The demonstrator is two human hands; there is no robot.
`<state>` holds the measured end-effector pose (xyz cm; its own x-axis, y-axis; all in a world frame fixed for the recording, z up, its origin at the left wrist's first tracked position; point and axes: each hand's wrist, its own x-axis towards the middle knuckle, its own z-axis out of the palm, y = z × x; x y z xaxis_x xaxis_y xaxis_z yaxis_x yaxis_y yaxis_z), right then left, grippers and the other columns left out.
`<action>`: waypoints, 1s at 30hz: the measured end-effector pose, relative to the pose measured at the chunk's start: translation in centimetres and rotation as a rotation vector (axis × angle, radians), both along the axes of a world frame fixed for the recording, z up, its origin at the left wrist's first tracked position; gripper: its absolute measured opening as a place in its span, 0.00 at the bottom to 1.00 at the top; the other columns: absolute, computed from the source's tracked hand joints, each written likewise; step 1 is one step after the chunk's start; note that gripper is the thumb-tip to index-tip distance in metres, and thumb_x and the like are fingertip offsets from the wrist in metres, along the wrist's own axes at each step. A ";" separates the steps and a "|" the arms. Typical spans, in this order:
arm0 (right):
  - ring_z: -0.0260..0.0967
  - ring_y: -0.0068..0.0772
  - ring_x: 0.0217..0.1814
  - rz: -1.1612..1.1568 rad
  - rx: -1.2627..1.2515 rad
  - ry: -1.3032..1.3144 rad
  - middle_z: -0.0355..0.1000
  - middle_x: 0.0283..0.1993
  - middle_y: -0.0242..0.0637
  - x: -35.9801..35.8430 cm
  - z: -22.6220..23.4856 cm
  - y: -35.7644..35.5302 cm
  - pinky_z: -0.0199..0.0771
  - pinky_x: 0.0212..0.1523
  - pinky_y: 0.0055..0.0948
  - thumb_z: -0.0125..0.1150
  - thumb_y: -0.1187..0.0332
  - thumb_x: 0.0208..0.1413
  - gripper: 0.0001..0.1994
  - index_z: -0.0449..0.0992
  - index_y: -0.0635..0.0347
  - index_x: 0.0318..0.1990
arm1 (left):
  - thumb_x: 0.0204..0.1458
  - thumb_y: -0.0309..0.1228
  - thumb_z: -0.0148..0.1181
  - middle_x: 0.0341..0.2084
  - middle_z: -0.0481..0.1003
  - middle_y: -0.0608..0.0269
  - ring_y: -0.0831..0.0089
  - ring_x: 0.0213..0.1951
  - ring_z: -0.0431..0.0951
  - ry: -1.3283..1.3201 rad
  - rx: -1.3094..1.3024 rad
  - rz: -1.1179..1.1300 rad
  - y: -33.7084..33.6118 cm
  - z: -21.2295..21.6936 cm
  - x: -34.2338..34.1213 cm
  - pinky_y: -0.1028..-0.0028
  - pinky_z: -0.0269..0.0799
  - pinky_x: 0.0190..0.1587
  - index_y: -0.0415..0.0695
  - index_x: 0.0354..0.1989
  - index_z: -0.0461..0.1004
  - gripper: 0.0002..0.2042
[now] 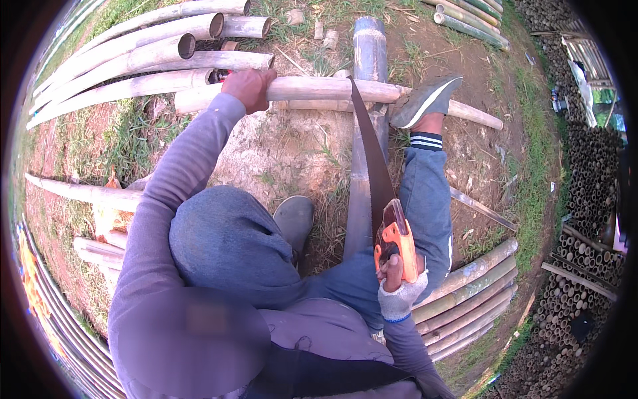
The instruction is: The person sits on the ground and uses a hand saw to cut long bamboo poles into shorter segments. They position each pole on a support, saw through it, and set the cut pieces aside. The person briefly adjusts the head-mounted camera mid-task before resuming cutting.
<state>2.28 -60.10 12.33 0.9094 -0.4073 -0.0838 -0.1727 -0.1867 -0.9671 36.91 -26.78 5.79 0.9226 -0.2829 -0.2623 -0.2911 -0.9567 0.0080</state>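
Observation:
A pale bamboo pole (309,88) lies crosswise in front of me, over a thick grey bamboo log (370,56) on the ground. My bare left hand (249,91) is closed around this pole near its left end. My right foot, in a grey shoe (430,100), presses on the pole just right of the log. In a fingerless white glove, my right hand (403,286) grips the orange handle of a handsaw (373,156). The saw's dark blade slants up and away, its tip at the pole between my left hand and the shoe.
Several cut bamboo poles (156,60) lie at the far left, more (468,286) at the near right. Green poles (468,26) rest at the far right. Beyond the grass on the right are big stacks of bamboo (588,193). Short bamboo offcuts (330,40) lie on the dirt.

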 end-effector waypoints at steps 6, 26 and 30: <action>0.74 0.28 0.22 0.012 -0.438 -0.171 0.75 0.23 0.37 20.3 -6.3 1.2 0.72 0.24 0.30 0.69 0.56 0.67 0.19 0.75 0.68 0.37 | 0.48 0.35 0.72 0.40 0.85 0.51 0.49 0.45 0.86 -0.032 -0.015 -0.044 -1.4 0.3 0.3 0.53 0.82 0.48 0.51 0.54 0.74 0.23; 0.74 0.25 0.22 0.072 -0.403 -0.214 0.76 0.25 0.35 20.2 -6.0 1.6 0.72 0.23 0.28 0.69 0.56 0.67 0.19 0.76 0.68 0.37 | 0.50 0.34 0.71 0.42 0.85 0.54 0.51 0.47 0.86 -0.009 -0.019 0.003 -0.8 0.4 0.3 0.52 0.83 0.48 0.52 0.53 0.74 0.20; 0.69 0.20 0.18 0.074 -0.068 -0.081 0.71 0.21 0.32 3.1 -2.4 0.3 0.68 0.20 0.23 0.64 0.62 0.71 0.15 0.71 0.65 0.39 | 0.50 0.33 0.68 0.41 0.85 0.51 0.49 0.45 0.86 0.011 -0.034 -0.005 0.1 0.7 -0.2 0.53 0.82 0.48 0.50 0.54 0.74 0.22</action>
